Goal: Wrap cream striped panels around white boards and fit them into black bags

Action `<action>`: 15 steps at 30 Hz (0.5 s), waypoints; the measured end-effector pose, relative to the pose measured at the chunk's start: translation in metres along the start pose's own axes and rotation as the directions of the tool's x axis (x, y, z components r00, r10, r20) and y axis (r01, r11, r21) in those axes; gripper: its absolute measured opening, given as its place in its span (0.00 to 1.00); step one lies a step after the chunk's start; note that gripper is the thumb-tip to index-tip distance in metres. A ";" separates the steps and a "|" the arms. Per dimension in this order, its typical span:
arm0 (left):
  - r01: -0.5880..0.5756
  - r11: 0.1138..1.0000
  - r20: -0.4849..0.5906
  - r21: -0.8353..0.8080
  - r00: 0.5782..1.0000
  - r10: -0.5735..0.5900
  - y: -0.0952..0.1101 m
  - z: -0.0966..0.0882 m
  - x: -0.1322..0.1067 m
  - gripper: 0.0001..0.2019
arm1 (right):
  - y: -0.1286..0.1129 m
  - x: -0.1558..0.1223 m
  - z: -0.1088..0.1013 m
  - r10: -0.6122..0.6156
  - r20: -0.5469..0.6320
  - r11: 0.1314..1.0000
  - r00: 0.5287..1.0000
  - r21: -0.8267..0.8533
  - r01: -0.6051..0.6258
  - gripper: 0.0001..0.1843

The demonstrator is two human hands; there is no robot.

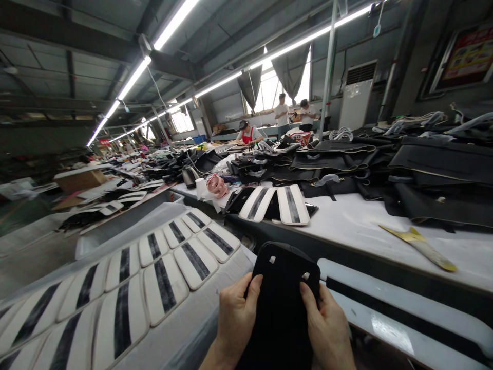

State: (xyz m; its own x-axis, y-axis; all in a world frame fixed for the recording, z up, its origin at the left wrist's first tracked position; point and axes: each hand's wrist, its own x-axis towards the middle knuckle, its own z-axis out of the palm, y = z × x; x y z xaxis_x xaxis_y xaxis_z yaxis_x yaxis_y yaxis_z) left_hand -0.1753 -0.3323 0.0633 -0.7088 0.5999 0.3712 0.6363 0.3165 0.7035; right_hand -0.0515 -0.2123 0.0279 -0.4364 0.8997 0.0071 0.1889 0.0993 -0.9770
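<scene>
Between my two hands is a black panel (283, 308) with rounded top corners, tilted up in front of me. Two small whitish tabs show near its upper corners. My left hand (236, 316) grips its left edge, thumb on the near face and fingers behind. On the opposite edge my right hand (327, 324) holds it the same way, its thumb just below the right tab. The panel's lower end runs out of the picture. Close on the left, white rounded panels (164, 288) with a dark stripe lie in rows on a pale covered surface (173, 341).
A white worktable (346, 216) carries two striped panels (292, 205), stacked black bag pieces (339, 159), a yellow blade-like tool (419, 246), a pink fan (216, 186) and a kettle (189, 177). White slotted boards (400, 313) sit at right. People (248, 134) work farther back.
</scene>
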 end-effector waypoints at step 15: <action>0.168 0.959 0.113 -0.228 0.983 -0.145 -0.006 0.039 0.010 0.18 | -0.014 0.014 -0.019 -0.121 -0.096 0.966 0.988 -0.239 0.095 0.23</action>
State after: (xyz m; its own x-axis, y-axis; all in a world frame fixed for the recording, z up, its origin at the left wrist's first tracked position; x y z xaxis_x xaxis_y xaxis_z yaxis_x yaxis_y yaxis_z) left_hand -0.1744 -0.2993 0.0397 -0.7548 0.6265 0.1943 0.4216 0.2364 0.8754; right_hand -0.0437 -0.1929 0.0460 -0.3696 0.9177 0.1458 0.3516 0.2833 -0.8923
